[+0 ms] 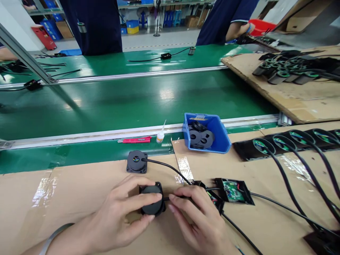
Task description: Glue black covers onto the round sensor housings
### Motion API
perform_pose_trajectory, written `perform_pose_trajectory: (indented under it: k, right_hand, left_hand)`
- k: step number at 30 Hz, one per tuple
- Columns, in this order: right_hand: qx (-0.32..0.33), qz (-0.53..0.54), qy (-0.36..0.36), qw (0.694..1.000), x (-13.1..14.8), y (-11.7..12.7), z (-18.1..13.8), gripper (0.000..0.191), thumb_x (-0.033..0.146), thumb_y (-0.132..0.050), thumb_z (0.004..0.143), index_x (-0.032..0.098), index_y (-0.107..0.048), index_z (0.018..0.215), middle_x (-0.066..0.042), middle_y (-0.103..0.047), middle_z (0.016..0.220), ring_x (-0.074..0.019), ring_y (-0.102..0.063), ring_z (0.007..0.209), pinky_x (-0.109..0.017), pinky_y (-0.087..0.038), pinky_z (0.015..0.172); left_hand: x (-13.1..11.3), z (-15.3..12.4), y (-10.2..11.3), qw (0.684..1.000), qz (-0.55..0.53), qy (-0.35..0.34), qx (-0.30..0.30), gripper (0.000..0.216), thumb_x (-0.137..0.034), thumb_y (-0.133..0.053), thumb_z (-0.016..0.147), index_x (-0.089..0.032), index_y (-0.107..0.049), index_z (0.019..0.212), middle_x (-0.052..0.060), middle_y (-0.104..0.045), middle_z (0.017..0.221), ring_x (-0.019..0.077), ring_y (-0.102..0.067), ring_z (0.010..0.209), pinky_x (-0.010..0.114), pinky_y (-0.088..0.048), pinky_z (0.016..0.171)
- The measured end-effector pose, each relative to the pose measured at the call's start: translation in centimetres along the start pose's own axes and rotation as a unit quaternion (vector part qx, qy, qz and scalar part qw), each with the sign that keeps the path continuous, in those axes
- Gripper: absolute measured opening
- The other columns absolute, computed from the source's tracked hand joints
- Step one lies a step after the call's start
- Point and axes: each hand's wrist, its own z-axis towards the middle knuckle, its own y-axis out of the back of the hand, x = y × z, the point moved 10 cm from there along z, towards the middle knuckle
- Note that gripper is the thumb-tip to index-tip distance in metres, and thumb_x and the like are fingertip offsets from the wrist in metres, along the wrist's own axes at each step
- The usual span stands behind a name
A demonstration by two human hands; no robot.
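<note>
Gripping, fingers partly spread, left hand (120, 209) held round black plastic housing (152, 204) over brown cardboard sheet (90, 191); judged light, rigid, best taken by rim. Right hand (199, 214), fingertips nearly closed, pinched thin black cable (166, 199) beside it; judged flexible, strain-prone at entry.

On my feed, the left hand's (120, 209) fingers cover parts of the round black cap (151, 202), and I can't see its underside; the right hand (198, 214) hides where the pinched cable (166, 199) runs, plus part of a circuit housing (218, 202); the wrist bangle (54, 236) leaves my view at the bottom; I can't read the small print on the bottle (160, 137) or the red knife (136, 140); overlapping discs (206, 139) defeat my count; the black tubes (242, 150) run past the right edge; both standing co-workers (92, 30) are cropped at the top.
</note>
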Motion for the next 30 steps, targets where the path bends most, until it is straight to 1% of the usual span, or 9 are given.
perform_pose_trajectory:
  k: [2,4,8,11,13,17,21,26,30]
  right_hand:
    - [-0.003,-0.002,-0.003,1.000,-0.1,-0.1,0.0,0.020,0.002,-0.061,0.081,0.012,-0.066,0.098,-0.007,-0.057,0.097,-0.0066,-0.047,0.094,-0.021,-0.037,0.083]
    - [-0.010,-0.001,-0.008,1.000,-0.2,-0.1,-0.1,0.019,0.003,-0.061,0.081,0.012,-0.066,0.097,-0.006,-0.057,0.096,-0.0064,-0.047,0.094,-0.021,-0.037,0.083]
    - [-0.023,0.009,-0.007,1.000,-0.2,0.1,-0.3,0.019,0.001,-0.059,0.082,0.011,-0.065,0.096,-0.007,-0.056,0.096,-0.0061,-0.047,0.094,-0.020,-0.036,0.083]
    - [-0.027,0.014,-0.006,1.000,-0.2,0.2,-0.3,0.020,0.000,-0.056,0.082,0.011,-0.065,0.096,-0.007,-0.056,0.096,-0.0062,-0.046,0.094,-0.020,-0.036,0.083]
    - [-0.028,0.018,-0.005,0.999,-0.2,0.2,-0.3,0.019,0.000,-0.056,0.082,0.010,-0.065,0.095,-0.007,-0.056,0.097,-0.0064,-0.046,0.094,-0.020,-0.035,0.084]
    - [-0.027,0.025,-0.002,0.999,-0.1,0.1,-0.1,0.019,0.001,-0.055,0.083,0.010,-0.066,0.096,-0.008,-0.056,0.096,-0.0065,-0.045,0.093,-0.020,-0.035,0.084]
    - [-0.030,0.025,-0.007,0.999,-0.2,0.0,-0.3,0.019,0.000,-0.056,0.082,0.010,-0.065,0.095,-0.008,-0.056,0.095,-0.0064,-0.045,0.092,-0.021,-0.034,0.083]
    - [-0.027,0.026,0.001,0.999,-0.1,0.0,-0.2,0.017,0.000,-0.056,0.082,0.010,-0.066,0.092,-0.008,-0.056,0.095,-0.0071,-0.045,0.092,-0.021,-0.033,0.083]
    - [-0.032,0.023,0.012,0.999,0.1,0.2,-0.4,0.020,-0.003,-0.054,0.081,0.009,-0.065,0.092,-0.009,-0.056,0.094,-0.0076,-0.045,0.092,-0.022,-0.031,0.082]
  left_hand:
    - [-0.1,0.0,-0.3,1.000,-0.002,-0.018,0.012,0.038,-0.008,-0.061,0.086,-0.020,-0.058,0.122,0.004,-0.056,0.131,0.0136,-0.048,0.122,0.031,-0.048,0.103]
    - [-0.1,-0.2,-0.6,0.999,0.000,-0.033,0.027,0.038,-0.008,-0.063,0.086,-0.019,-0.056,0.122,0.005,-0.055,0.135,0.0138,-0.048,0.124,0.032,-0.047,0.106]
    - [0.0,-0.5,-0.7,0.997,0.046,-0.049,0.036,0.038,-0.008,-0.061,0.087,-0.019,-0.055,0.123,0.005,-0.049,0.143,0.0113,-0.044,0.134,0.027,-0.041,0.113]
    - [-0.4,-0.4,-0.2,0.996,0.064,-0.058,0.027,0.036,-0.008,-0.060,0.087,-0.018,-0.056,0.121,0.005,-0.051,0.137,0.0110,-0.044,0.131,0.024,-0.041,0.112]
    - [-0.5,-0.3,-0.3,0.996,0.067,-0.056,0.036,0.042,-0.007,-0.059,0.087,-0.018,-0.055,0.126,0.006,-0.052,0.133,0.0133,-0.044,0.129,0.028,-0.043,0.110]
    - [-0.7,-0.3,-0.7,0.996,0.059,-0.045,0.051,0.045,-0.002,-0.053,0.088,-0.020,-0.055,0.128,0.010,-0.044,0.136,0.0166,-0.042,0.128,0.033,-0.047,0.105]
    - [-0.7,-0.7,-0.8,0.997,0.054,-0.050,0.030,0.040,-0.002,-0.055,0.087,-0.017,-0.057,0.124,0.011,-0.042,0.139,0.0158,-0.046,0.124,0.030,-0.049,0.101]
    - [-0.3,-1.7,-1.0,0.998,0.011,-0.068,-0.003,0.045,0.003,-0.056,0.083,-0.015,-0.060,0.124,0.015,-0.043,0.138,0.0212,-0.044,0.125,0.038,-0.050,0.097]
    - [0.0,-2.2,-1.3,0.998,0.014,-0.069,0.003,0.042,0.002,-0.057,0.084,-0.013,-0.060,0.124,0.016,-0.043,0.138,0.0221,-0.045,0.125,0.039,-0.051,0.097]
